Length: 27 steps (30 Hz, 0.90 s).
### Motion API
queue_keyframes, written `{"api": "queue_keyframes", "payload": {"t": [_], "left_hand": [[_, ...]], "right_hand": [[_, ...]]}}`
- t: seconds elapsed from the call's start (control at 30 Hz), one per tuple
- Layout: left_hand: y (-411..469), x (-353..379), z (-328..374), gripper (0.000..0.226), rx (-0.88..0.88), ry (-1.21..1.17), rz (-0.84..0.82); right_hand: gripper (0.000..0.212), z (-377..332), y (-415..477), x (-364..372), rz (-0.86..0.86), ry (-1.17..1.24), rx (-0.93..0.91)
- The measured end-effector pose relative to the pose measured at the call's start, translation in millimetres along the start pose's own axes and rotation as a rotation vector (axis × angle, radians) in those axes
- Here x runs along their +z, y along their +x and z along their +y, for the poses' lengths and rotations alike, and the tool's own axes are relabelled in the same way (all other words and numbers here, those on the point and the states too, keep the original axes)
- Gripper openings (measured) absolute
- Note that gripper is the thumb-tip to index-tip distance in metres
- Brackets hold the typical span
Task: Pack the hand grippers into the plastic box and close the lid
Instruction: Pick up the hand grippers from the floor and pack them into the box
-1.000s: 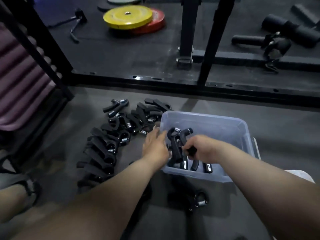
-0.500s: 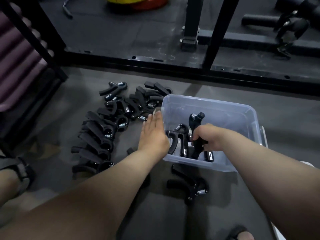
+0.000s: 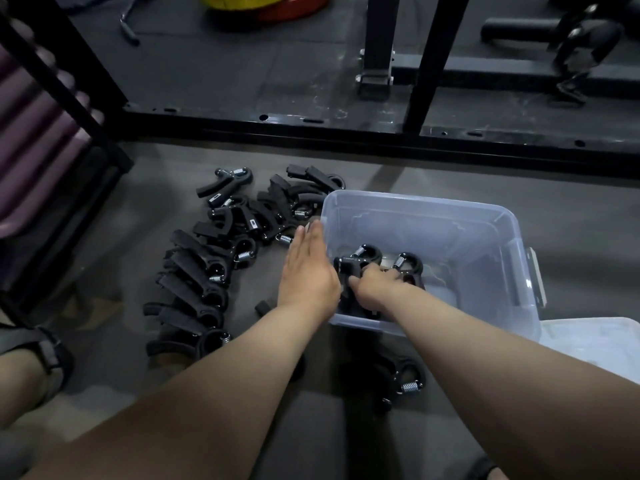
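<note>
A clear plastic box (image 3: 485, 237) stands open on the grey floor. Inside its near left corner stand black hand grippers (image 3: 367, 259) with steel springs. My right hand (image 3: 375, 284) reaches into the box, fingers curled round one of these grippers. My left hand (image 3: 308, 271) lies flat with straight fingers against the outside of the box's left wall. Several more hand grippers (image 3: 214, 268) lie in a curved heap on the floor left of the box. One gripper (image 3: 403, 379) lies on the floor in front of the box, between my forearms.
A pale lid (image 3: 595, 344) lies at the box's right, near side. A black rack frame (image 3: 346, 129) crosses the floor behind the box. Yellow and red weight plates (image 3: 263, 3) lie far back. A sandalled foot (image 3: 34, 358) sits at the left edge.
My right hand has lowered the raised hand gripper down among the others in the box. My left hand stays flat against the box's left wall.
</note>
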<state>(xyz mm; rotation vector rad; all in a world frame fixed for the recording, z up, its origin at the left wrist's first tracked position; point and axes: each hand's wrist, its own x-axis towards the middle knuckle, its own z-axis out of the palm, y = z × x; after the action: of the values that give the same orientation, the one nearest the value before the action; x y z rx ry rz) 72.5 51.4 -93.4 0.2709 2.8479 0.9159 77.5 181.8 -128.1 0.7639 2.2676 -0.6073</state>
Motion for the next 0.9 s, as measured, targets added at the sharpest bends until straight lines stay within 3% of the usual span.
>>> {"api": "queue_keyframes", "payload": {"t": [0.1,0.17,0.27,0.4,0.57,0.73,0.83,0.9], "left_hand": [[0.5,-0.1,-0.8,0.068,0.008,-0.008,-0.006],[0.6,-0.4,-1.1,0.067,0.01,-0.011,-0.012],[0.4,-0.6,-0.8,0.066,0.01,-0.02,-0.012],[-0.3,0.3,-0.7,0.063,-0.001,-0.031,-0.009],[-0.7,-0.2,-0.3,0.062,-0.007,-0.033,-0.008],[-1.5,-0.7,-0.5,0.062,-0.008,-0.043,-0.009],[-0.4,0.1,-1.2,0.062,-0.012,-0.045,-0.014],[-1.1,1.3,-1.8,0.062,-0.008,-0.047,-0.01]], "right_hand": [[0.04,5.9,2.1,-1.6,-0.019,0.001,-0.202],[0.034,10.5,3.8,-7.1,0.071,0.114,-0.178],[0.042,15.9,14.6,-16.1,0.174,0.181,-0.035],[0.047,14.1,14.2,-20.1,0.046,0.121,-0.078],[0.088,5.2,12.4,-0.7,-0.023,-0.095,-0.071],[0.048,1.7,12.8,-3.3,0.025,-0.161,-0.133],[0.063,6.8,12.7,-2.4,-0.017,-0.166,-0.07],[0.059,8.3,11.7,-3.1,-0.082,-0.201,-0.05]]}}
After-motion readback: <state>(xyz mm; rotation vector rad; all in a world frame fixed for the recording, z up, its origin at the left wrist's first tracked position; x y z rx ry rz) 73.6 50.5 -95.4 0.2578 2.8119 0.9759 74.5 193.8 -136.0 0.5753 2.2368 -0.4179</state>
